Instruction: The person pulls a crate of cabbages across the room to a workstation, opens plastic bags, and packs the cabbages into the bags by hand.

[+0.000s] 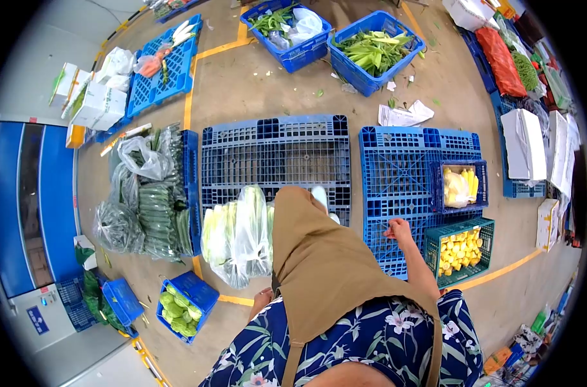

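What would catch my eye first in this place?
Probably the brown apron over a floral garment, filling the middle. Next, perhaps, the bagged pale-green vegetables just left of it, and the yellow produce in a green crate at right, beyond the person's right hand.

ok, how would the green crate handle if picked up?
The green crate probably stays stiff, since its lattice walls look like moulded plastic. Likely fairly heavy, given the many yellow pieces in it. Those look loose, with no cover visible, so they may shift or roll if it tilts.
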Motion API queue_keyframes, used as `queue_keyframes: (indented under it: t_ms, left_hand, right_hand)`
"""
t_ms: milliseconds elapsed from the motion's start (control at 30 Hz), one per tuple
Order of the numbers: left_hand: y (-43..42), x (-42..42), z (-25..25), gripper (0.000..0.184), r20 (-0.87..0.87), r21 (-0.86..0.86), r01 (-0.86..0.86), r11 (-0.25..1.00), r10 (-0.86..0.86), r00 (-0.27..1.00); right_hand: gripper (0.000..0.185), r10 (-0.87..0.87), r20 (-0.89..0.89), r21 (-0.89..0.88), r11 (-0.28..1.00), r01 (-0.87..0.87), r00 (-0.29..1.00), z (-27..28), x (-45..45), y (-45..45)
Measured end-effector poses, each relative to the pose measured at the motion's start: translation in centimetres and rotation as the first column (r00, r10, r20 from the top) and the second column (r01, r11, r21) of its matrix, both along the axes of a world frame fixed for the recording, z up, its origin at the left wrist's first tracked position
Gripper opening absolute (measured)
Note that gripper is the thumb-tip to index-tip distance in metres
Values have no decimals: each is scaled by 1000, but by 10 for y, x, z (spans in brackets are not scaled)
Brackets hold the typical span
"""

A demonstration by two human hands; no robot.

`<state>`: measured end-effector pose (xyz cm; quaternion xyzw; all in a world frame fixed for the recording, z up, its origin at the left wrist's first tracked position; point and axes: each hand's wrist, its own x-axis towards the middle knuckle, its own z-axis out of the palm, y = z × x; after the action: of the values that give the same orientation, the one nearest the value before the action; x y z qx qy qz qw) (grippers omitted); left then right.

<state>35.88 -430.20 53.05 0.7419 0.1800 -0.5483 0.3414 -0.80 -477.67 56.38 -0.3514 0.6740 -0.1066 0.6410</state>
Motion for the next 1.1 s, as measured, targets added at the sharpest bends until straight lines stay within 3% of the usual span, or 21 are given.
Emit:
queue_keyframes:
  t_ms: [100, 200, 233, 300, 333, 400, 433, 500, 533, 567, 600, 667, 733, 800, 833, 900, 933, 967, 1033, 1100]
  left_hand:
    - [-39, 16, 13, 28, -1, -22, 43, 999, -43, 999]
    - [-76, 48, -3, 27, -9, -69, -37, 997, 37, 999]
    - [-85, 76, -10, 31, -245, -133, 0, 991, -32, 969]
    - [-144, 102, 16, 32, -65, -221, 64, 973, -80, 995]
    - [-168, 121, 16, 32, 18, -264, 141, 954, -141, 990]
    - [-215, 160, 14, 33, 201, -318, 294, 901, -239, 950]
    - [-257, 184, 29, 36, 108, -276, 156, 948, -131, 986]
    - [-287, 227, 3, 41, -67, -233, -183, 955, 172, 983]
    - [-309, 251, 2, 42, -22, -262, -165, 951, 165, 986]
    - [-352, 269, 27, 42, 19, -285, -166, 944, 179, 984]
    - [-387, 281, 44, 42, 48, -304, -160, 939, 183, 982]
    - [-427, 323, 30, 40, 0, -417, -125, 900, 137, 991]
    - [-486, 341, 62, 33, 77, -357, -56, 932, 89, 993]
    - [-508, 386, 29, 25, 90, -435, 112, 894, -81, 993]
    - [-529, 396, 34, 20, 195, -413, 266, 871, -200, 960]
    - [-552, 415, 15, 12, 140, -478, 265, 837, -224, 964]
    - [-549, 434, -20, 9, -37, -533, 101, 840, -142, 989]
    - [-566, 436, -26, 9, -65, -470, 101, 877, -148, 987]
    - [-631, 434, -35, 9, -32, -385, 190, 903, -219, 975]
    - [-697, 434, -19, 9, -14, -376, 243, 894, -267, 964]
  right_hand:
    - [18, 10, -33, 89, 996, -7, 999, -12, 5, -4]
    - [14, -73, -70, 131, 988, 82, 995, -27, 2, -4]
    - [11, -132, -72, 153, 978, 142, 989, -29, 1, -6]
    - [11, -198, -121, 187, 958, 218, 973, -39, -7, -10]
    - [10, 94, -33, -183, 978, -99, 995, -47, -17, -7]
    - [9, 395, -73, -493, 784, -377, 916, -80, -24, -18]
    - [9, 402, -86, -444, 803, -397, 911, -78, -10, -35]
    - [9, 312, -96, -285, 901, -326, 945, -69, 23, -62]
    - [9, 262, -108, -206, 938, -280, 959, -63, 42, -77]
    - [10, 29, -115, 0, 1000, -29, 993, -19, 92, -105]
    - [10, -214, -158, 203, 948, 244, 964, 13, 123, -125]
    - [16, -200, -49, 125, 971, 204, 979, 7, 142, -144]
    - [19, -145, -160, 109, 980, 163, 976, 7, 167, -157]
    - [20, -95, -220, 141, 982, 128, 971, 17, 181, -171]
    - [20, -76, -242, 160, 980, 117, 967, 16, 184, -176]
    - [21, -42, -307, 178, 979, 100, 951, 30, 194, -194]
    - [21, 66, -354, 136, 990, -19, 933, 18, 190, -202]
    - [21, 184, -405, 105, 982, -154, 896, -1, 182, -214]
    - [21, 211, -471, 77, 977, -198, 857, -12, 182, -243]
    - [22, 43, -487, 55, 998, -19, 872, -2, 203, -291]
